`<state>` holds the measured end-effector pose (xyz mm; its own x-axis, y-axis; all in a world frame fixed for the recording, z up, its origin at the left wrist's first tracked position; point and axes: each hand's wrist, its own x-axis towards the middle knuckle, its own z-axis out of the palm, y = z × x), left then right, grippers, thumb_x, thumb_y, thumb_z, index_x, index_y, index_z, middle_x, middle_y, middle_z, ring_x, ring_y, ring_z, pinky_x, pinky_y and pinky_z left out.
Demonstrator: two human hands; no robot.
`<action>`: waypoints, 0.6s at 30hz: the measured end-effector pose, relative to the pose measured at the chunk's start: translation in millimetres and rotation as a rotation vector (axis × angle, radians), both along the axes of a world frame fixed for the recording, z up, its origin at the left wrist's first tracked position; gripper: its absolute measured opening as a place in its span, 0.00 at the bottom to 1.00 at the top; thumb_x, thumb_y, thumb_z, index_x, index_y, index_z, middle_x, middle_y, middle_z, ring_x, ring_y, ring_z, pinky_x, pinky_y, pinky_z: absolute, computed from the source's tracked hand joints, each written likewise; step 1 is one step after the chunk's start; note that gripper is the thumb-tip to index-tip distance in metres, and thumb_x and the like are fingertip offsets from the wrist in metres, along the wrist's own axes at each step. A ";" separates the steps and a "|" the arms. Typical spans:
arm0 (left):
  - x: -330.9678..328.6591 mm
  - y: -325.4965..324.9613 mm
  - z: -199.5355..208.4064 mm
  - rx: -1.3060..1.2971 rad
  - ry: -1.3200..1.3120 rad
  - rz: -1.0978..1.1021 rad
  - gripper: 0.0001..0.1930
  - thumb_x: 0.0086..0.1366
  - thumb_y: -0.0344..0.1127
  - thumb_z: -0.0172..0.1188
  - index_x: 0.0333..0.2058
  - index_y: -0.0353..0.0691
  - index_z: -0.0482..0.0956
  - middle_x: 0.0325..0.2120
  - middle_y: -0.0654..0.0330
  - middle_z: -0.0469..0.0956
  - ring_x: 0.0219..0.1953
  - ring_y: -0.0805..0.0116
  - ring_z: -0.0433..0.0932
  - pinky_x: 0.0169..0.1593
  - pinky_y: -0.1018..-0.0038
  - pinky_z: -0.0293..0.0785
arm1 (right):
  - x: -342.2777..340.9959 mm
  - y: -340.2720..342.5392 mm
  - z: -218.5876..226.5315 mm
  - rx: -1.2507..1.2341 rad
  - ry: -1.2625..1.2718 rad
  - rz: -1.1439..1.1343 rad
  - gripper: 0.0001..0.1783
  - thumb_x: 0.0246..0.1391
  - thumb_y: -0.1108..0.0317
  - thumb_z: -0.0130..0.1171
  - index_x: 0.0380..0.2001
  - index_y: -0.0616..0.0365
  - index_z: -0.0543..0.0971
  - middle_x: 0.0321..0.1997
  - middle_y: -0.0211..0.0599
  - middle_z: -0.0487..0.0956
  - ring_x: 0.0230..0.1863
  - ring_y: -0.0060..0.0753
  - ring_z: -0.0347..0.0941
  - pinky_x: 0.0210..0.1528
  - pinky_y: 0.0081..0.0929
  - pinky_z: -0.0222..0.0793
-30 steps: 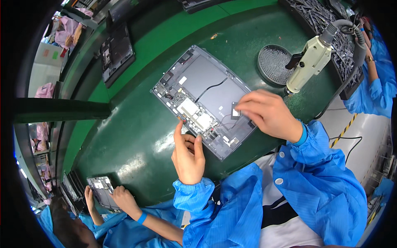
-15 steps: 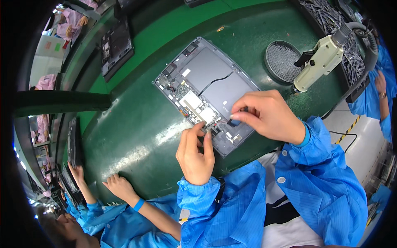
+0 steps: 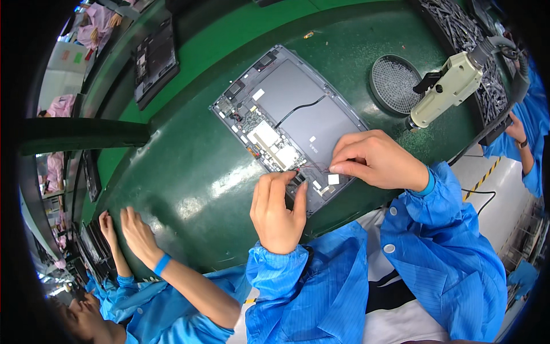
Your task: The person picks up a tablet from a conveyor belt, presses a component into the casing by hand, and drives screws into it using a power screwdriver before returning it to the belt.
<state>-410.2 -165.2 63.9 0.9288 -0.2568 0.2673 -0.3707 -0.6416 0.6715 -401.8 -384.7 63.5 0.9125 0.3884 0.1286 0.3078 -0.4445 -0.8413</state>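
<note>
An opened laptop base, grey with a bare circuit board, lies slanted in front of me. My left hand is over its lower edge. Its thumb and forefinger are apart, the tips at the board's end beside a small connector. On the right, my right hand pinches thin dark-red wires that run from the board. A small white square sits just below those fingertips; whether it is fixed to the wires I cannot tell. A black cable lies across the large flat panel.
A round dish of small screws and a pale electric screwdriver are at the right. A bin of dark metal parts is beyond them. Another laptop base lies far left. At the lower left, a co-worker's hand hovers over the green bench.
The dark piece at my right fingertips no longer shows; a white square appears below them. My right hand moved slightly right, and my left fingers spread wider. The co-worker's hand moved left.
</note>
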 end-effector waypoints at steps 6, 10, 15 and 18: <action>-6.3 -9.6 6.0 0.019 0.022 -0.067 0.13 0.45 0.24 0.68 0.32 0.34 0.77 0.28 0.55 0.74 0.28 0.60 0.73 0.32 0.70 0.70 | -16.1 -1.6 21.4 -0.072 0.021 -0.113 0.12 0.44 0.72 0.65 0.35 0.59 0.79 0.27 0.35 0.77 0.18 0.29 0.70 0.21 0.23 0.64; -5.9 -26.9 5.8 0.063 0.007 -0.103 0.16 0.43 0.27 0.70 0.33 0.35 0.78 0.30 0.56 0.73 0.33 0.55 0.74 0.36 0.65 0.71 | -19.7 -3.0 12.8 -0.160 0.017 -0.099 0.08 0.44 0.74 0.61 0.31 0.58 0.76 0.27 0.37 0.77 0.25 0.42 0.75 0.26 0.34 0.69; 1.9 -30.4 9.2 0.130 0.122 -0.181 0.16 0.44 0.25 0.68 0.34 0.36 0.77 0.32 0.56 0.72 0.34 0.54 0.75 0.37 0.65 0.72 | -9.2 0.9 0.5 -0.156 -0.183 -0.345 0.07 0.42 0.77 0.62 0.28 0.59 0.75 0.24 0.34 0.75 0.15 0.28 0.69 0.18 0.24 0.62; 6.4 -25.2 5.4 0.169 0.077 -0.235 0.15 0.46 0.28 0.66 0.34 0.39 0.76 0.32 0.60 0.71 0.36 0.59 0.74 0.33 0.65 0.73 | -14.8 5.5 10.5 -0.081 -0.142 -0.265 0.08 0.42 0.75 0.64 0.28 0.59 0.75 0.24 0.34 0.75 0.15 0.27 0.69 0.17 0.24 0.62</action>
<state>-403.8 -190.3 69.3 0.8544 -0.5021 0.1339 -0.4746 -0.6490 0.5946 -416.5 -379.2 74.0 0.9584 0.1536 0.2405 0.2842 -0.5890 -0.7565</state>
